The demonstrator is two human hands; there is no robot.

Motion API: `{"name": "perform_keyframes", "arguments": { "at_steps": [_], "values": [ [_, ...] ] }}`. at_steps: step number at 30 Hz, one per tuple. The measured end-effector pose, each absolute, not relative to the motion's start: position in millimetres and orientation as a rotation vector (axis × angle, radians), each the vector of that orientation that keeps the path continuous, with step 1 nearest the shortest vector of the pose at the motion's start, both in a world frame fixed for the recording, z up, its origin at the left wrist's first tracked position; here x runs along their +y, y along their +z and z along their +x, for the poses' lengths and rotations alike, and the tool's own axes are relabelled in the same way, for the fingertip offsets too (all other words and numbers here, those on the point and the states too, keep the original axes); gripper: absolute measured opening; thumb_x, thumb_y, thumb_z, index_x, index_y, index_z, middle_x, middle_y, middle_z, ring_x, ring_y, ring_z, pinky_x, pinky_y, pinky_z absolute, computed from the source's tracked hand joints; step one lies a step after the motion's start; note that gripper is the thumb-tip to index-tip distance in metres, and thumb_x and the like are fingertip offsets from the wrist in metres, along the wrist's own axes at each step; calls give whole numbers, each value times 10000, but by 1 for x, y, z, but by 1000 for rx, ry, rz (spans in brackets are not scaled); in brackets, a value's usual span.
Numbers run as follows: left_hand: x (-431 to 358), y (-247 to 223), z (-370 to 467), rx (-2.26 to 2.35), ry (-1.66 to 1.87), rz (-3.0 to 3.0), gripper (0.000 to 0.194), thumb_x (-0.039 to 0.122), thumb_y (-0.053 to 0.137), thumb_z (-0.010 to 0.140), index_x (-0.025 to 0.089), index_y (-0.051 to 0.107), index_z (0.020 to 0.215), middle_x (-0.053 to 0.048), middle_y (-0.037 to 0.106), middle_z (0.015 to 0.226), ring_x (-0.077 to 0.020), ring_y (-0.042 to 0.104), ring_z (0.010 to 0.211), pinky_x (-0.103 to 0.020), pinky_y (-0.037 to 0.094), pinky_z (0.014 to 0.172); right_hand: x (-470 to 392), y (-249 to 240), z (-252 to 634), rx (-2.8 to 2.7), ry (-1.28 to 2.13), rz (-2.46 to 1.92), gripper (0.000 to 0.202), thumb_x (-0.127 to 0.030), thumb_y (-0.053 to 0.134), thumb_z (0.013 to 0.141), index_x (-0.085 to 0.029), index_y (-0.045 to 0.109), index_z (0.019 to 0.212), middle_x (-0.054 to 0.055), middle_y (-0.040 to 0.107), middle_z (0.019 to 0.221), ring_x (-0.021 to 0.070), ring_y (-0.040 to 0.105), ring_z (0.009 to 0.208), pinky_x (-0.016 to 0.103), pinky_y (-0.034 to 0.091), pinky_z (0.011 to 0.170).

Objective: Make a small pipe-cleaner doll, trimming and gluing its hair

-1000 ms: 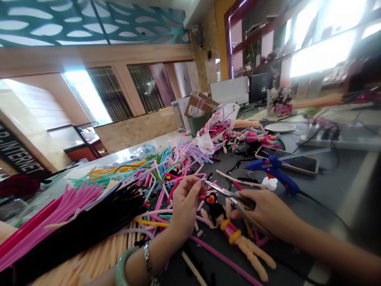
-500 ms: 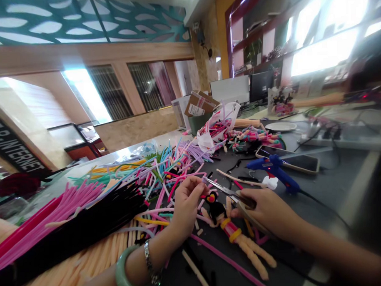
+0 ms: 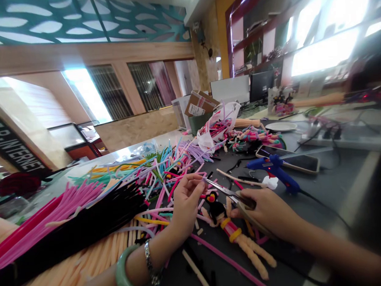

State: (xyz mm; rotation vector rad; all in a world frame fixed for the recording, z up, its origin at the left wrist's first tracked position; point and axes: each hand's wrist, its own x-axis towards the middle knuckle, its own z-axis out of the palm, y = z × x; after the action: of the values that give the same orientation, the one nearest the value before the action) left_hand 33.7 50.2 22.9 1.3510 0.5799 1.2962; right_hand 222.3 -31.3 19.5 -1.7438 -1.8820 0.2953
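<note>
My left hand [image 3: 189, 201] is closed in a pinch around a small pale purple piece, mostly hidden by the fingertips. My right hand [image 3: 268, 209] grips a pair of scissors [image 3: 225, 189], whose blade tips reach the left fingertips. Below the blades a pipe-cleaner doll [image 3: 233, 233] lies on the dark tabletop, with black hair, a pink and yellow outfit and peach limbs. Loose pipe-cleaner offcuts are scattered around it. A long pink pipe cleaner [image 3: 226, 260] runs past the doll toward the bottom edge.
Bundles of black pipe cleaners [image 3: 84, 226], pink ones [image 3: 61, 214] and peach ones [image 3: 73, 270] lie at left. A blue glue gun [image 3: 274, 171] sits at right, by a phone [image 3: 299, 161] and a power strip [image 3: 346, 141]. Behind stands a white plastic bag [image 3: 207, 138].
The left fingers have shifted very slightly, and the purple piece shows less between them at the scissor tips. The doll and the things around it have stayed put.
</note>
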Motion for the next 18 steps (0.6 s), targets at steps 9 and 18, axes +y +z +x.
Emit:
{"name": "perform_keyframes", "arguments": {
  "at_steps": [9,18],
  "values": [
    [52,22,34,631,1311,1422,105,227,665,764,169,583,796,17,590,697,-99,547,650,-207,444,643,-32,19,222,-1888,293,-1737,320,-472,578,782,-203,524,616,-32,536,564,135,444,534,249,261,501],
    [52,22,34,612,1284,1420,150,212,682,750,175,542,786,30,553,704,-91,526,652,-205,415,644,-31,21,220,-1885,290,-1722,311,-477,604,768,-199,578,631,-25,548,558,134,460,523,251,255,492]
  ]
}}
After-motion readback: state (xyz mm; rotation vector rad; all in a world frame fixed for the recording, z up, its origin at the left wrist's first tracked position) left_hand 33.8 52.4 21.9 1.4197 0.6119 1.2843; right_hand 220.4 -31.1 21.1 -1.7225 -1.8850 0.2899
